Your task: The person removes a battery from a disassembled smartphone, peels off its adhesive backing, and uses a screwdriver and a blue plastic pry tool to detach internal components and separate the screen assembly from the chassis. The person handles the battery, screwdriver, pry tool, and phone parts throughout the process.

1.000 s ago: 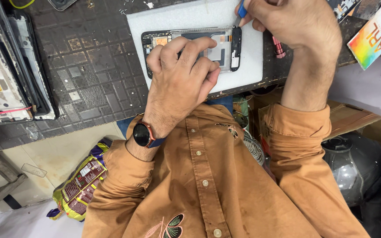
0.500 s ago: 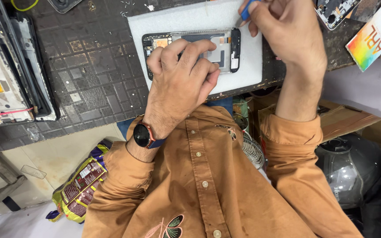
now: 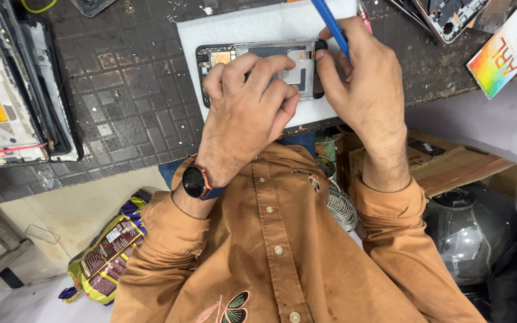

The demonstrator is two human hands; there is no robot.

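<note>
An opened phone (image 3: 222, 60) with its back off lies on a white foam pad (image 3: 234, 30) on the dark workbench. My left hand (image 3: 249, 104) lies flat over the phone, fingers spread across its insides, holding it down. My right hand (image 3: 363, 90) sits at the phone's right end and grips a thin blue tool (image 3: 330, 24), whose tip is hidden behind my fingers. A dark watch (image 3: 195, 182) is on my left wrist.
Stacked phone frames and a screen with a yellow strip (image 3: 7, 101) lie at the left of the bench. Another opened phone (image 3: 450, 15) and a colourful card (image 3: 504, 51) sit at the upper right. Below the bench are a cardboard box (image 3: 450, 161), a dark round helmet (image 3: 474, 233) and a snack packet (image 3: 106, 254).
My right hand has come down from the pad's upper right corner to the phone's right end, bringing the blue tool with it. My left hand has stayed on the phone.
</note>
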